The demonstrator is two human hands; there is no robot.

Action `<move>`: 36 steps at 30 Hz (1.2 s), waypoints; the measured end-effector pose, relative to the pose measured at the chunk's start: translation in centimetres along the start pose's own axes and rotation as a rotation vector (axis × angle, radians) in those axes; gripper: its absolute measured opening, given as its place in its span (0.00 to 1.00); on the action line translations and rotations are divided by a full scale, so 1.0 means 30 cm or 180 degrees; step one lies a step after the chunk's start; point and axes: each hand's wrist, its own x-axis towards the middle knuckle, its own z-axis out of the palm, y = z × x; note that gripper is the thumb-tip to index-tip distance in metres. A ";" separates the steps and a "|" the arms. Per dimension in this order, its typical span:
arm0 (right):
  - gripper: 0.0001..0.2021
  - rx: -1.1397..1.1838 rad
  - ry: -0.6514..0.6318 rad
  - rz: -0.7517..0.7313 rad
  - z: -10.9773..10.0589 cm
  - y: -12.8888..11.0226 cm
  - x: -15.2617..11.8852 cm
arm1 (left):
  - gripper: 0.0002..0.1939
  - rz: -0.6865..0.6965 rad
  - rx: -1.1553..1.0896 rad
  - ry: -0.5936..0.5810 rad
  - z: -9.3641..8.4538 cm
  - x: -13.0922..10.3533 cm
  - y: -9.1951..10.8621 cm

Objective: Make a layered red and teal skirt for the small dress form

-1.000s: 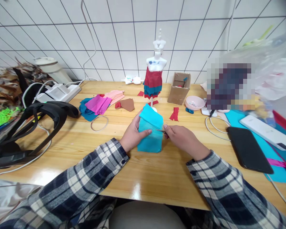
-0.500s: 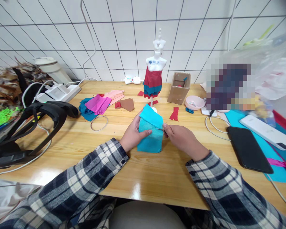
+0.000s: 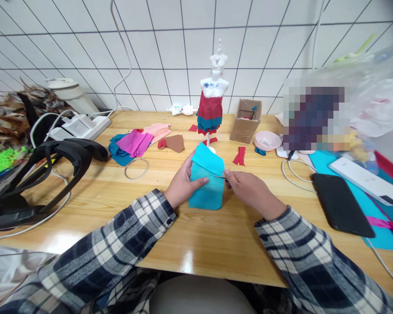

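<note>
Right in the middle now, between the two hands: a folded turquoise sheet (image 3: 208, 196), cloth or crepe paper, hard to tell, with a brighter flap slanting across its top. Pinched at its side by the left hand (image 3: 182, 185), thumb flat on the front, fingers behind and mostly hidden, grip closed. And over at the opposite edge, closed around small scissors (image 3: 220, 177), the right hand (image 3: 253, 192), thumb and forefinger foremost, handles largely covered. Slim blades pointing towards the left hand, up against the sheet just below the slanted flap.

Just beyond the hands, upright on its stand, a white dress form (image 3: 214, 89) in a layered red and teal skirt (image 3: 210, 112). Above the right hand, a red scrap (image 3: 239, 156); farther beyond it, an open cardboard box (image 3: 244, 131) and, to the box's right, a pink bowl (image 3: 267, 148) of small pieces.

Out past the left hand, a brown scrap (image 3: 175, 144), then a magenta piece (image 3: 137, 144) over a teal piece (image 3: 117, 152). Nearer the left hand, a thin ring (image 3: 147, 165) flat on the wooden table (image 3: 199, 244).

Well apart to the left hand's left, a black headset (image 3: 80, 152). Well off to the right hand's right, a black smartphone (image 3: 342, 205), and beyond that a white power bank (image 3: 358, 176). Behind everything, white wall tiles (image 3: 157, 48) with dark joints.
</note>
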 end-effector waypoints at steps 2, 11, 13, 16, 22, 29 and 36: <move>0.29 -0.0003 0.0016 0.0023 0.001 -0.001 0.000 | 0.43 0.0017 0.0005 0.0003 -0.001 0.001 -0.002; 0.30 -0.0175 0.0093 -0.0020 0.008 -0.002 -0.005 | 0.44 -0.0013 0.0018 -0.0017 -0.002 0.001 -0.002; 0.30 -0.0206 0.0094 -0.0029 0.007 -0.001 -0.006 | 0.44 -0.0014 0.0026 -0.0019 -0.002 0.001 -0.002; 0.30 -0.0251 0.0120 -0.0033 0.005 0.000 -0.005 | 0.46 -0.0024 0.0032 -0.0039 -0.002 0.000 -0.003; 0.30 -0.0238 0.0053 0.0020 -0.001 0.004 -0.003 | 0.49 -0.0029 -0.0014 -0.0047 0.001 0.002 0.000; 0.31 -0.0150 -0.0112 0.0126 -0.002 -0.006 -0.004 | 0.46 -0.0012 0.0037 -0.0094 0.000 0.000 0.001; 0.29 0.0053 -0.0011 -0.0014 0.013 -0.024 -0.011 | 0.47 -0.0106 0.0041 -0.0191 0.003 -0.009 0.006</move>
